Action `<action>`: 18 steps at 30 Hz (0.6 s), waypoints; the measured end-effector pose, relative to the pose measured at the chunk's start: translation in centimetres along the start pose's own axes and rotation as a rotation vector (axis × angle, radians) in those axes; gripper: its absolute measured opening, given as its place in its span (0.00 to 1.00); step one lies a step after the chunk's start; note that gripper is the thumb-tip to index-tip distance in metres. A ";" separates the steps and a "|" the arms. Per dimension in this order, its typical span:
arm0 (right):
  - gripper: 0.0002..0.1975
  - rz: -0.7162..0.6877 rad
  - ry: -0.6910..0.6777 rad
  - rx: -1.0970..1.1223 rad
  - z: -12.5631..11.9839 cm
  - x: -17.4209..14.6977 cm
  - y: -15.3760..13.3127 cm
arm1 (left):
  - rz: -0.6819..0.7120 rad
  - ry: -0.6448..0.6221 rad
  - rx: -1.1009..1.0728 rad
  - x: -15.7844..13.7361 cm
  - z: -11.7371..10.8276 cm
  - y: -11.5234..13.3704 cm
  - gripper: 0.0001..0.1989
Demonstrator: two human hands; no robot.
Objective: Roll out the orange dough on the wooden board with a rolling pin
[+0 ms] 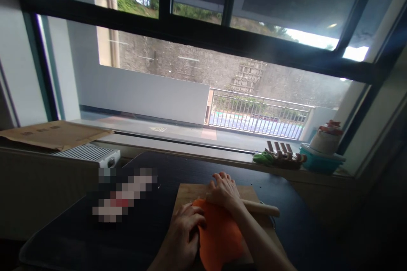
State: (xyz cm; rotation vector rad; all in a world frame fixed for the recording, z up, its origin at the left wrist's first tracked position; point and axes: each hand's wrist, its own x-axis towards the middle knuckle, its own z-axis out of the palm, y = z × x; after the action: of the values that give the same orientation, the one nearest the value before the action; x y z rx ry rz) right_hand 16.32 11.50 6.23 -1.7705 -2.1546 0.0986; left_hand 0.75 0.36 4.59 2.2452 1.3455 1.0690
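A thin, flat orange sheet that looks like rolled dough (219, 237) lies on a wooden board (184, 191), its near end running down to the bottom of the view. At the sheet's left edge, my left hand (186, 228) has its fingers curled over the border and its thumb close by. My right hand (224, 190) reaches across the far part of the board, palm down with fingers stretched and slightly apart. From beneath that wrist a wooden rolling pin (260, 208) sticks out to the right; its other end is hidden, and contact with the palm cannot be made out.
The board rests on a dark table (143, 237). A pixelated patch covers something on its left. Along the windowsill at right stand a teal box (321, 159), a brown rack (284, 154) and a green item (263, 158). Cardboard (54, 133) lies at the far left.
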 end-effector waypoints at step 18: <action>0.16 0.014 0.036 -0.025 0.2 -0.6 -0.6 | -0.008 -0.006 0.006 0.2 0.0 -0.2 0.16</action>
State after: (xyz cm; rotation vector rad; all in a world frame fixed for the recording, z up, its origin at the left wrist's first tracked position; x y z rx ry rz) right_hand 15.76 10.79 6.09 -1.7883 -2.1273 0.0435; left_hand 0.68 0.69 4.54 2.2440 1.3560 1.0563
